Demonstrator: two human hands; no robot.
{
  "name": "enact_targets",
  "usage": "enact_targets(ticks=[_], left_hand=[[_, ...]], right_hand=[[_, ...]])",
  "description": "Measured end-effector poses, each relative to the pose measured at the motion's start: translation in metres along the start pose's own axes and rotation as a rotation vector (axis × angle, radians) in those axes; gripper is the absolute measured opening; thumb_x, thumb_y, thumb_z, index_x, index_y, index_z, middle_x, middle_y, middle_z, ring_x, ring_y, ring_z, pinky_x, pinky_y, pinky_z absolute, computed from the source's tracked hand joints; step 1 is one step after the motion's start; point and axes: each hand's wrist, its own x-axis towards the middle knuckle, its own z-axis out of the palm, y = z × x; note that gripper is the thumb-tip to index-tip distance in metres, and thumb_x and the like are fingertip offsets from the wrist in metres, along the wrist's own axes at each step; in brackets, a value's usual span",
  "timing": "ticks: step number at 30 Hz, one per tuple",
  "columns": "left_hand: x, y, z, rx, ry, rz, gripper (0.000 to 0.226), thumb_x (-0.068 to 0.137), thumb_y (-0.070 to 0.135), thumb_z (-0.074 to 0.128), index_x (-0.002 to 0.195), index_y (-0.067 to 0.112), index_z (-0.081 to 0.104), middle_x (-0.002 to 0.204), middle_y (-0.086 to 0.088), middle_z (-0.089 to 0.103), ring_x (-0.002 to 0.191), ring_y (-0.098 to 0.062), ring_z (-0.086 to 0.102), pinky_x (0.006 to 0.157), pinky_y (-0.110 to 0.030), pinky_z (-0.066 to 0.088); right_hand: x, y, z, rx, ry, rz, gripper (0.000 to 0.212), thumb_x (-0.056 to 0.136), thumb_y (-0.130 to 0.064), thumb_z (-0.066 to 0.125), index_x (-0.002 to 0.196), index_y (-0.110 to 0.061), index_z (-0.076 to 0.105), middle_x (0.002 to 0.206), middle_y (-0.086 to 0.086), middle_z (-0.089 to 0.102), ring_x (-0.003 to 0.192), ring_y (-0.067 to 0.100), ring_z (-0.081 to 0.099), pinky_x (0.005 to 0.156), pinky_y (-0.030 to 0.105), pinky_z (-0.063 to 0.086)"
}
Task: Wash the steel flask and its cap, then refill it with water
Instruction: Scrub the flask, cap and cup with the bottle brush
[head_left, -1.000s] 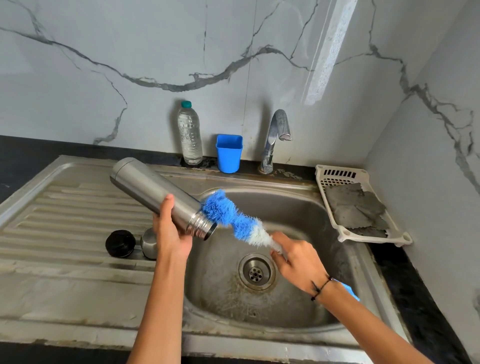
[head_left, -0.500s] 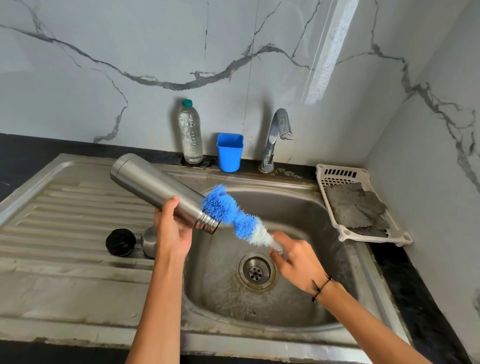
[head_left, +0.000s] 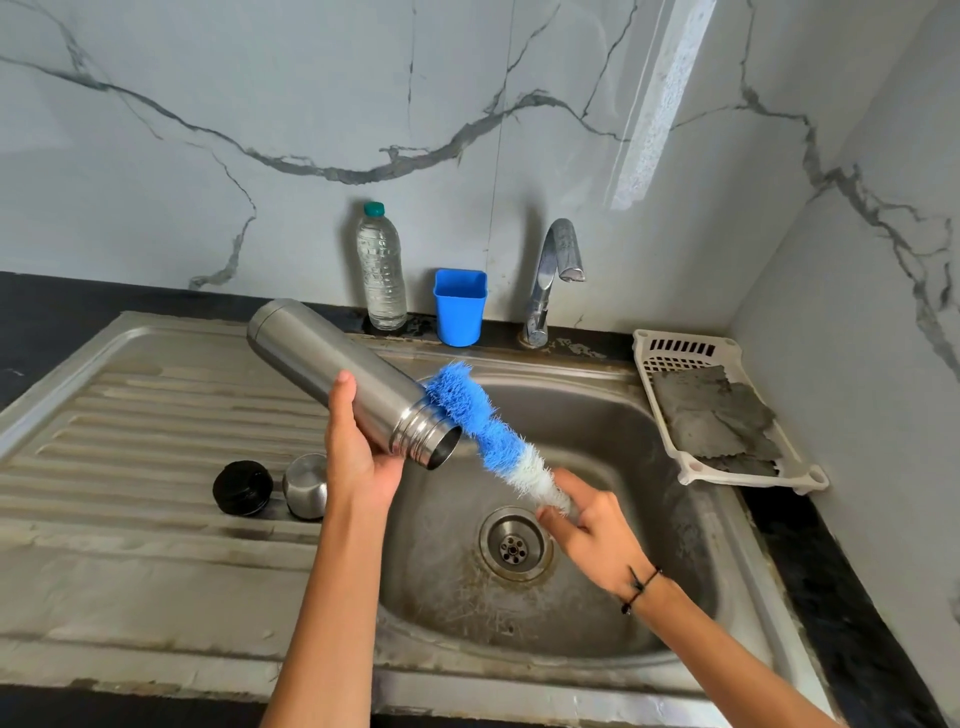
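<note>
My left hand (head_left: 358, 457) grips the steel flask (head_left: 337, 369) near its neck, tilted with the open mouth pointing down and right over the sink basin (head_left: 649, 545). My right hand (head_left: 592, 530) holds the handle end of a blue-and-white bottle brush (head_left: 483, 431). The brush bristles lie against the outside of the flask's neck, behind the mouth, not inside it. On the drainboard (head_left: 130, 441) sit a black stopper (head_left: 242, 487) and a steel cap (head_left: 305, 486), side by side just left of my left wrist.
A tap (head_left: 558, 270) rises behind the basin, with no water running. A clear water bottle (head_left: 381, 267) and a blue cup (head_left: 460, 305) stand at the wall. A white tray (head_left: 675, 358) with grey cloths sits right of the basin. The drain (head_left: 514, 543) lies below the brush.
The flask has tipped so its open mouth faces me more. The brush head has shifted up and behind the neck, out of line with the mouth.
</note>
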Motion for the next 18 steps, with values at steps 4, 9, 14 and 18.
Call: enact_targets(ticks=[4, 9, 14, 18], left_hand=[[-0.006, -0.005, 0.01, -0.139, -0.032, 0.022, 0.037, 0.088, 0.038, 0.061, 0.112, 0.01, 0.06, 0.093, -0.007, 0.074, 0.093, -0.021, 0.069, 0.088, -0.041, 0.053], [-0.007, -0.007, 0.017, -0.219, -0.099, 0.055, 0.029, 0.092, 0.039, 0.054, 0.091, 0.013, 0.067, 0.083, -0.001, 0.074, 0.081, -0.015, 0.071, 0.09, -0.037, 0.05], [-0.004, -0.007, 0.02, -0.141, -0.071, 0.084, 0.027, 0.093, 0.035, 0.053, 0.097, 0.011, 0.063, 0.083, -0.002, 0.073, 0.076, -0.013, 0.071, 0.076, -0.029, 0.057], [-0.002, -0.008, 0.015, -0.101, -0.052, 0.13, 0.045, 0.079, 0.027, 0.065, 0.119, 0.009, 0.054, 0.102, -0.007, 0.065, 0.098, -0.022, 0.063, 0.089, -0.037, 0.053]], right_hand=[[-0.004, 0.003, 0.007, 0.12, 0.028, -0.003, 0.021, 0.082, -0.026, 0.055, 0.102, -0.023, 0.062, 0.055, 0.003, 0.048, 0.045, 0.007, 0.033, 0.047, 0.026, 0.03], [-0.008, 0.012, 0.013, 0.176, 0.041, 0.015, 0.02, 0.081, -0.036, 0.054, 0.098, -0.027, 0.059, 0.054, 0.011, 0.045, 0.045, 0.013, 0.031, 0.047, 0.025, 0.027], [-0.01, 0.017, 0.016, 0.055, 0.004, -0.043, 0.015, 0.083, -0.043, 0.049, 0.096, -0.046, 0.054, 0.057, 0.017, 0.051, 0.043, 0.027, 0.038, 0.046, 0.029, 0.033], [-0.01, 0.012, 0.016, 0.044, 0.022, -0.068, 0.024, 0.081, -0.042, 0.046, 0.097, -0.06, 0.048, 0.059, 0.018, 0.053, 0.044, 0.028, 0.039, 0.046, 0.026, 0.032]])
